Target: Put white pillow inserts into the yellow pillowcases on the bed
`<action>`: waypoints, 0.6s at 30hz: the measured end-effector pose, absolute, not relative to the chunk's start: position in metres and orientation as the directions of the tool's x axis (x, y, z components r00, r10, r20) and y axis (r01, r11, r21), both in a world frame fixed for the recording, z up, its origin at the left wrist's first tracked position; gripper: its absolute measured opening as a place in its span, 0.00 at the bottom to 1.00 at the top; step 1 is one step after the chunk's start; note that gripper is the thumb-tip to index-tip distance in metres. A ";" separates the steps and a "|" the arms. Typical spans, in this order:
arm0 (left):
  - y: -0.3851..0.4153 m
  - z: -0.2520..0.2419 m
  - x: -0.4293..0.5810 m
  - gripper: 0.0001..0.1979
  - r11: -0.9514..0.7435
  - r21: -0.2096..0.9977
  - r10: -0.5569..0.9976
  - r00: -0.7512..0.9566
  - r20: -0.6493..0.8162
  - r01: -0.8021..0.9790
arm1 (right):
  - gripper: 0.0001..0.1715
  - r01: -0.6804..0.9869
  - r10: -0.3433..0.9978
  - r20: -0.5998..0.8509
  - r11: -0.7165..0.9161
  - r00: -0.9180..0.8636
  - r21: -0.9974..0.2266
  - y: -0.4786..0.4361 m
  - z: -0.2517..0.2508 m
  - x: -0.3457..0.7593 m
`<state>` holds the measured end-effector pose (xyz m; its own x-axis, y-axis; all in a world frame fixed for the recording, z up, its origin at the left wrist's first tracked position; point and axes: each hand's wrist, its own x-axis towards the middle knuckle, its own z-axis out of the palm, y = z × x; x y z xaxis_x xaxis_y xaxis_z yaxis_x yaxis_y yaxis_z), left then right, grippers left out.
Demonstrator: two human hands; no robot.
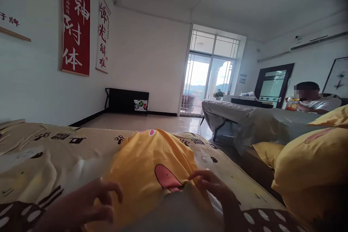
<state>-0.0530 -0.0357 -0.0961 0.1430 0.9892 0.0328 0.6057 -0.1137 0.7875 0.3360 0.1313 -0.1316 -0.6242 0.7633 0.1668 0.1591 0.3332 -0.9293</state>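
A yellow pillowcase [146, 170] with a pink tongue print lies bunched on the cream patterned bedsheet [54, 156] in front of me. A white pillow end [174, 210] shows at its near opening. My left hand [89, 203] rests at the case's left edge with fingers curled against the fabric. My right hand [212, 185] sits at the case's right edge near the opening, fingers bent and pinching the cloth.
More yellow pillows [312, 166] are stacked at the right. Beyond them stands a grey-covered table [244, 119], with a seated person [312, 99] behind it. Red and white scrolls [76, 21] hang on the left wall. A glass balcony door [206, 79] is at the far end.
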 end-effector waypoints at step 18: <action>0.037 -0.120 -0.062 0.22 -0.111 0.986 0.811 -0.562 0.164 0.127 | 0.22 -0.176 0.962 0.129 0.174 0.240 -0.969 0.201 -0.178 0.331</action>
